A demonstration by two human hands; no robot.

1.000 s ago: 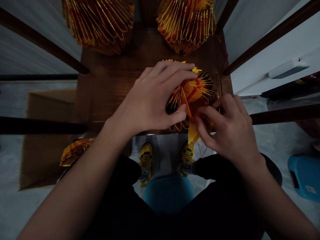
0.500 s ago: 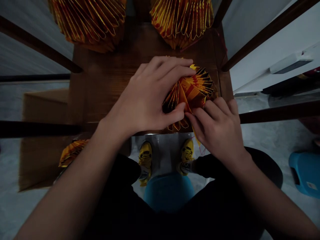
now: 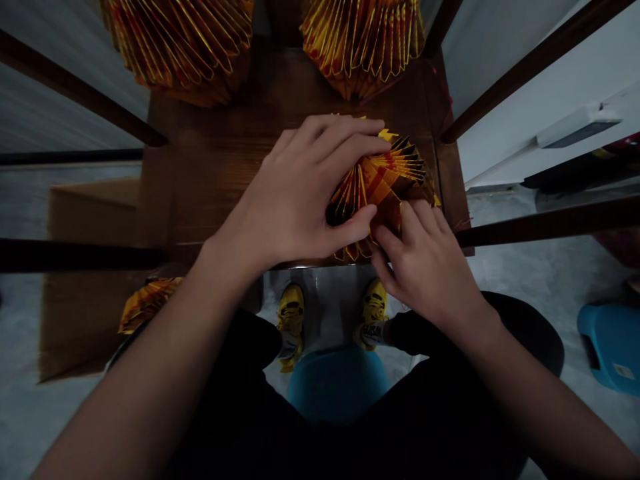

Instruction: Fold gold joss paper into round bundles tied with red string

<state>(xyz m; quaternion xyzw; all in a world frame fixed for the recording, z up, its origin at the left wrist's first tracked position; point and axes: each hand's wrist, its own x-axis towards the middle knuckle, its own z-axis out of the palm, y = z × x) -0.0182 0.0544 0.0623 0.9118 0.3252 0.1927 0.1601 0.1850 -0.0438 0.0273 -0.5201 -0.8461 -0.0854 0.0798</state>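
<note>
Pleated red-and-gold paper rosette [image 3: 383, 183] at mid-table, nearer the right edge of the wooden table [image 3: 210, 180] — held in a narrow grip by the left hand [image 3: 290, 193], fingers arched over the top, and the right hand [image 3: 425, 263], fingertips pressing the lower pleats. Nothing hanging past the near edge. Open wood to the left, little room to the right — two more pleated rosettes [image 3: 177, 40] [image 3: 363, 40] along the far edge.

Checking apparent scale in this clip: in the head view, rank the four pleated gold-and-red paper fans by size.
1. Top-left fan and top-right fan: alike, both cropped, so unranked.
2. Held fan, between left hand and right hand, partly covered.
3. Lower-left fan, beside the left forearm.
</note>
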